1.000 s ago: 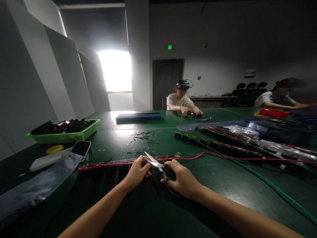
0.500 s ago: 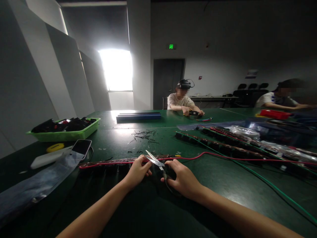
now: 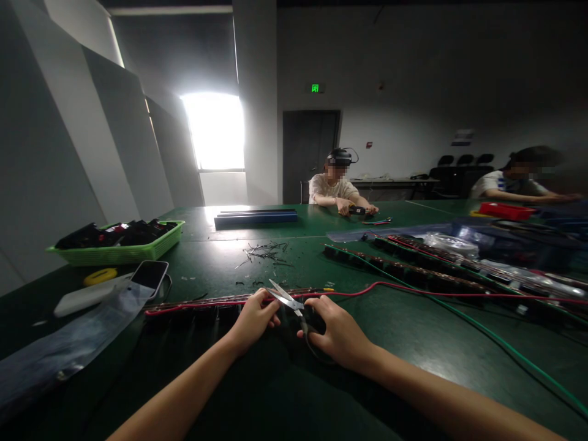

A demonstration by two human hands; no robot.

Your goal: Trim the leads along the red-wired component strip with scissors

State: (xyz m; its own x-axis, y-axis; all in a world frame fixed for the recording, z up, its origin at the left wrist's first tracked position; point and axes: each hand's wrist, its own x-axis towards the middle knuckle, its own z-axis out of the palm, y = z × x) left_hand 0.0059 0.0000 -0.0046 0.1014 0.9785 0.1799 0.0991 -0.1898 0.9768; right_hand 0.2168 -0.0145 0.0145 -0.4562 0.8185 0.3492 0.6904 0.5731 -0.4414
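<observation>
My right hand (image 3: 342,331) grips a pair of scissors (image 3: 290,301) by the dark handles, and the blades stand apart, pointing up and left. Beside the blades, my left hand (image 3: 255,318) is closed in a pinch at a long black strip (image 3: 184,311); whatever the fingertips hold is too small to make out. A red wire (image 3: 379,283) runs along the strip, passes behind both hands and stretches off to the right. Part of the strip is hidden by my hands.
Dark clippings (image 3: 264,252) lie beyond my hands. To the left are a green basket (image 3: 124,250) of black parts, a phone (image 3: 151,275), yellow tape (image 3: 100,277) and a plastic bag (image 3: 87,343). More wired strips (image 3: 404,269) and a green wire (image 3: 496,337) lie right. Two people sit across.
The whole view has shifted very slightly. My hands and the scissors stay in almost the same place, the blades still apart.
</observation>
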